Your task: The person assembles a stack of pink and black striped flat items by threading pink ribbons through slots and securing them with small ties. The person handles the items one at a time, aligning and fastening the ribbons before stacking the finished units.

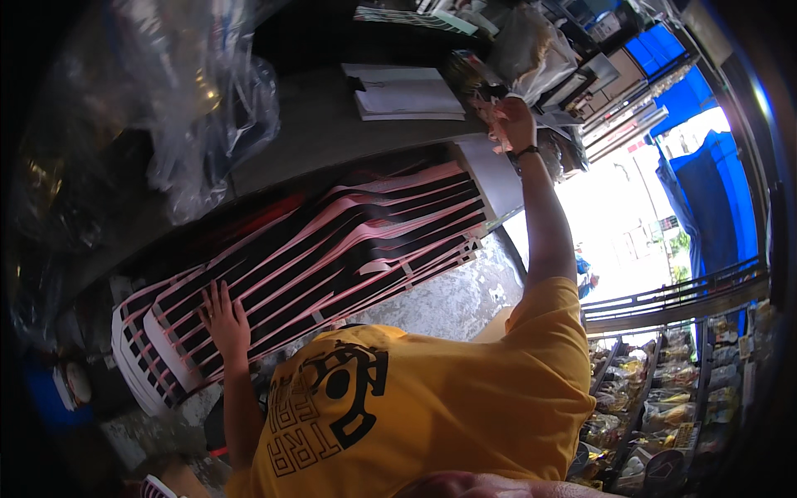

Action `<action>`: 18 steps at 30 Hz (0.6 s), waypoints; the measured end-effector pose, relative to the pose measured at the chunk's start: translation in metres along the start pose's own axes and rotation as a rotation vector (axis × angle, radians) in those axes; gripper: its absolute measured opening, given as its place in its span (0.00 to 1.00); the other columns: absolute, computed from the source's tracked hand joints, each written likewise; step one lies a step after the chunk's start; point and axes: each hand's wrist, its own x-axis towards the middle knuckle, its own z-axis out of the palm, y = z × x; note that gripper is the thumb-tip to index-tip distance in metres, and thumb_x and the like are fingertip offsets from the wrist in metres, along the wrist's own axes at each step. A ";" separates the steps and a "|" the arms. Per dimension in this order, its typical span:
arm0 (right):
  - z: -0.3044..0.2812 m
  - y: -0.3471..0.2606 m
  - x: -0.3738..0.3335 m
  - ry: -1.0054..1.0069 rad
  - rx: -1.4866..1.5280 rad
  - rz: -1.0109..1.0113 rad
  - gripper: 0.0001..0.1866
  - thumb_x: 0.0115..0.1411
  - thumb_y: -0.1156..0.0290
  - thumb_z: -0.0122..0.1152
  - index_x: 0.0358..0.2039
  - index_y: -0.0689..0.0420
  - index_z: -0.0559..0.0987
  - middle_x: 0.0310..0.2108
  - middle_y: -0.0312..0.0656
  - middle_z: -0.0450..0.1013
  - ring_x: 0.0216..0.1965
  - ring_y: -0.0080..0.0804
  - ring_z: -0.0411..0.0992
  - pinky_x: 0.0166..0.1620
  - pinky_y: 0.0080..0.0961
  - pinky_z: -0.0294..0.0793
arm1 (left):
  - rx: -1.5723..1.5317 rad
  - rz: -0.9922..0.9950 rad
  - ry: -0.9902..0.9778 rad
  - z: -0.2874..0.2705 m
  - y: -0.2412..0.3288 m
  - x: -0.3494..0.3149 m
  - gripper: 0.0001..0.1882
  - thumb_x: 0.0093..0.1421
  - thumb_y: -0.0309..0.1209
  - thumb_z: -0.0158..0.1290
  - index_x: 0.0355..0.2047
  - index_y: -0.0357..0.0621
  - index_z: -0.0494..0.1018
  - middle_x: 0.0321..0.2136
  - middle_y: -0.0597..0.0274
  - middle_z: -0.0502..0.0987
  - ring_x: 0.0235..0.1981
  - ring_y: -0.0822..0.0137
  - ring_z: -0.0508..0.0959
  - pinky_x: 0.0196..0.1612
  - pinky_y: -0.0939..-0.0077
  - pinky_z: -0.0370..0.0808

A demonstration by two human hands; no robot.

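My left hand (222,322) lies flat, fingers apart, on the near left part of a stack of long sheets (332,241) with black, white and pinkish stripes. The sheets rest on a dark work surface, their middle buckled up in waves. Far off to the right, my right hand (518,124) is stretched out with its fingers curled. In its grasp is a bunch of crumpled pinkish strips (491,120). The strips hang beside a clear plastic bag, and the exact grip of the fingertips is hard to see.
White papers (411,93) lie on the grey ledge (307,124) behind the sheets. Clear plastic bags (191,91) hang at the upper left. A full plastic bag (531,54) stands at the far right. Racks of packaged goods (664,398) and a blue tarp (718,191) are to the right.
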 end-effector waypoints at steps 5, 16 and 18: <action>-0.005 -0.011 -0.015 0.072 -0.319 -0.114 0.31 0.46 0.72 0.68 0.54 0.57 0.72 0.51 0.44 0.72 0.54 0.37 0.70 0.57 0.32 0.68 | 0.027 0.006 -0.019 -0.001 0.004 0.000 0.25 0.70 0.40 0.37 0.66 0.50 0.58 0.68 0.58 0.57 0.70 0.54 0.54 0.68 0.43 0.51; -0.010 -0.040 -0.019 0.081 -0.709 -0.070 0.55 0.37 0.60 0.81 0.65 0.49 0.60 0.66 0.64 0.52 0.65 0.60 0.58 0.64 0.40 0.63 | 0.081 -0.011 -0.057 0.003 0.003 0.001 0.26 0.72 0.41 0.33 0.67 0.52 0.57 0.69 0.61 0.54 0.70 0.54 0.52 0.69 0.42 0.48; -0.014 -0.042 -0.020 0.122 -0.713 0.080 0.60 0.33 0.55 0.82 0.66 0.50 0.58 0.67 0.68 0.47 0.66 0.62 0.55 0.65 0.41 0.62 | 0.076 -0.008 -0.053 0.004 0.002 0.000 0.26 0.72 0.41 0.34 0.67 0.52 0.57 0.69 0.61 0.54 0.70 0.54 0.52 0.69 0.42 0.48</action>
